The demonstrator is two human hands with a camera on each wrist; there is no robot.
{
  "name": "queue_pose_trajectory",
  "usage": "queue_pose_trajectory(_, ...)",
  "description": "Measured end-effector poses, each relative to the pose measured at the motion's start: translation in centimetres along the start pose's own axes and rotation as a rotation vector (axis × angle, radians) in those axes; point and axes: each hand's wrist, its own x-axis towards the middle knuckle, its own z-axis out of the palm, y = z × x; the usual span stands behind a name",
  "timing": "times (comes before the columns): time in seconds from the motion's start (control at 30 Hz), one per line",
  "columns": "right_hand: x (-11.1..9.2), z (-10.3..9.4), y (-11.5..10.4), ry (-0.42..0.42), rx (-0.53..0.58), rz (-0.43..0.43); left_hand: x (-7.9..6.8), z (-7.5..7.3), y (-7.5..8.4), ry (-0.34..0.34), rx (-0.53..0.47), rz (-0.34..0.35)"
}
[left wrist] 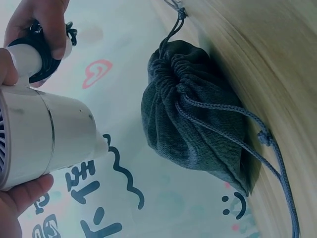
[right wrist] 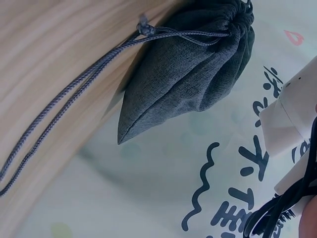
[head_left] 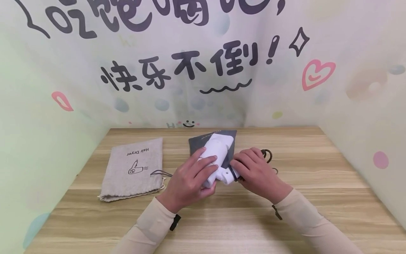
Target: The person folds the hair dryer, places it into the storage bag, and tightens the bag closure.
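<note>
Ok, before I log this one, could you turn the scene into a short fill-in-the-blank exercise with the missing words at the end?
1. The left hand grips the hair dryer, whose body is ____ in colour.
2. The right hand grips the ____ cord wound round the handle.
3. In the head view, the beige pouch lies to the ____ of the dark grey pouch.
4. In that view, the beige pouch's lettering appears upside ____.

Missing words: white; black; left; down.

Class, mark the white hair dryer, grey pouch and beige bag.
White hair dryer (left wrist: pixel 67 135): left wrist view, on its barrel.
Grey pouch (right wrist: pixel 190 74): right wrist view, on its cloth side.
Beige bag (head_left: pixel 134 170): head view, on its printed front.
</note>
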Motion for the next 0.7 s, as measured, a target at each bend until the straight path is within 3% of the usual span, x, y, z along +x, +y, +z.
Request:
queue_pose_trajectory(0.17,-0.06,-0.19,-0.15,-0.015,0.001,-0.013,-0.06,-0.01,0.08,0.026,-0.013,0.014)
queue_pose_trajectory(0.7,0.22,0.01,-0.36,0.142,0.058,-0.179,0.31,-0.59,0.24,0.035,-0.135,0.081)
